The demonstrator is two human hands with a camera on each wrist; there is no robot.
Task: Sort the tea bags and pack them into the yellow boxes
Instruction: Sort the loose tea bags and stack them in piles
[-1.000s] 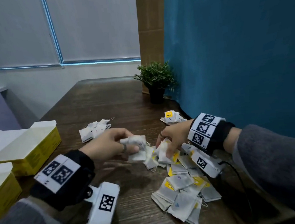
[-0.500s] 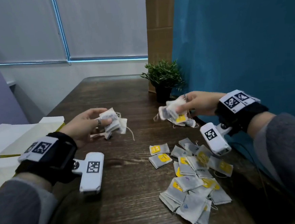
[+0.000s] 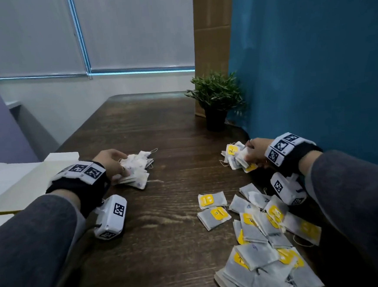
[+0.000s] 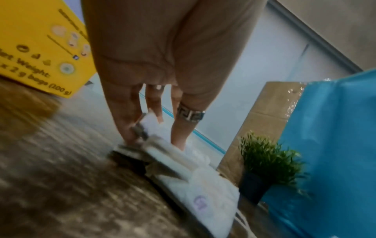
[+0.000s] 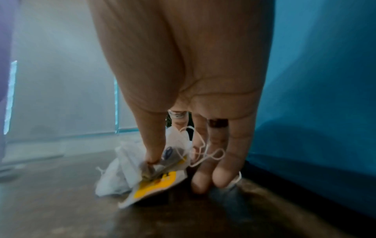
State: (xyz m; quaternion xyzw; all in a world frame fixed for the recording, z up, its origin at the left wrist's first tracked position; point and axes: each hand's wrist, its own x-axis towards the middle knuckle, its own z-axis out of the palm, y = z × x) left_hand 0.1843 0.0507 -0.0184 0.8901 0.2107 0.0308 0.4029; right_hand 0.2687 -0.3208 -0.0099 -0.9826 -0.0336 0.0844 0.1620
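On the dark wooden table (image 3: 166,213) two sorted piles are forming: the left hand (image 3: 110,164) pinches a few purple-marked tea bags (image 3: 136,170) between thumb and fingers at its pile, while the right hand (image 3: 255,152) pinches yellow-tagged tea bags (image 3: 235,156) down at the other pile. Loose strings (image 5: 203,153) loop round the right fingers (image 5: 221,164), so lifting away could, I judge, drag a bag back out and scatter that pile. Mixed, unsorted tea bags (image 3: 259,239) lie near the right forearm, whose sleeve could sweep some off the edge. Both kinds are white paper, so a face-down bag might land in the wrong pile. At far left the yellow boxes (image 4: 36,48) stand open with nothing between them and the left pile. A potted plant (image 3: 216,100) stands just beyond the right pile, crowding that corner beside the blue wall
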